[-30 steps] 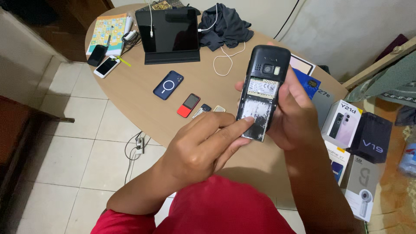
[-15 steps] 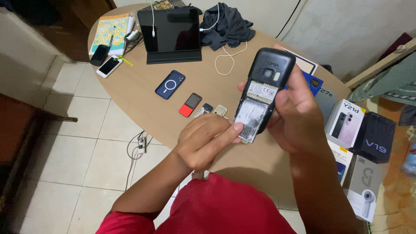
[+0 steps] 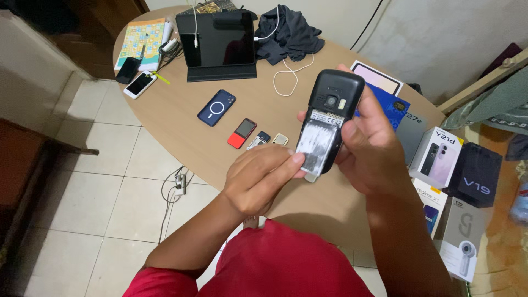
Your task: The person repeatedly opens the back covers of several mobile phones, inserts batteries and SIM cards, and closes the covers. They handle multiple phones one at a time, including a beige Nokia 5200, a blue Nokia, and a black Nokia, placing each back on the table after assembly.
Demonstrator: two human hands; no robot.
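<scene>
The right hand (image 3: 368,157) is closed around a black keypad phone (image 3: 333,118), holding it upright above the near edge of the bench (image 3: 181,126) with its back turned toward the camera. The back cover is off, so the lens and the label in the open compartment are exposed. The grip lies along the phone's side and lower end, which leaves the compartment clear.

The left hand (image 3: 258,179) is curled, its thumb and forefinger pinched on a flat, pale, scuffed battery (image 3: 318,146). The battery lies against the open compartment; whether it is fully seated cannot be told.

On the bench beyond the hands lie a small red phone (image 3: 242,133) and two smaller pieces just beside it, then a dark blue smartphone (image 3: 216,108) face down. Toward the far edge a black tablet (image 3: 218,47) stands propped on its stand, with a dark garment (image 3: 289,34) and a white cable (image 3: 291,74) to its right. Two more phones (image 3: 135,77) and a printed booklet (image 3: 140,38) occupy the far left corner. Several phone boxes (image 3: 443,157) are stacked off the bench's right edge.
</scene>
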